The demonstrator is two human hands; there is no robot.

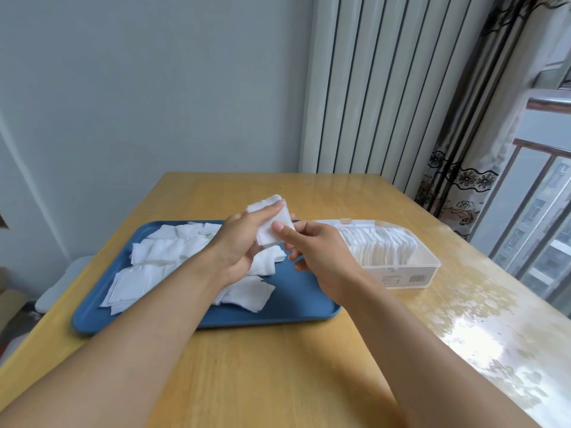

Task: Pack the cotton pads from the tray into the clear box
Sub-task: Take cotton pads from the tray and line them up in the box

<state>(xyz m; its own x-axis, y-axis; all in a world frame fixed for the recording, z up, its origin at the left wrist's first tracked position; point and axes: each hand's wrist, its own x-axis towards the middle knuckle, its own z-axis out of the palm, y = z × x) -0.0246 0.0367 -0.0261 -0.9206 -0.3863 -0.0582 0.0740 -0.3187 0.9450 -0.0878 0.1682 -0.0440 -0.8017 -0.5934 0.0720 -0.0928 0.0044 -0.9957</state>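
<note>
Head view shows the left hand with its fingers clamped on a small stack of cotton pads, white, square and soft-edged, held upright above the far side of the tray. Right hand meets the stack from the other side, its thumb pressed on the front pad while the other fingers curl loosely underneath; whether they touch the stack I cannot tell. Below the hands, loose pads lie scattered and overlapping across the left and middle of the blue tray, some flat, some crumpled, with one rumpled piece just under the left palm. Bare blue shows along the tray's near and right parts. Just beside the tray on the right stands the clear box, lid open behind it, with a row of pads packed on edge inside, filling most of it. Both rest on a light wooden table.
</note>
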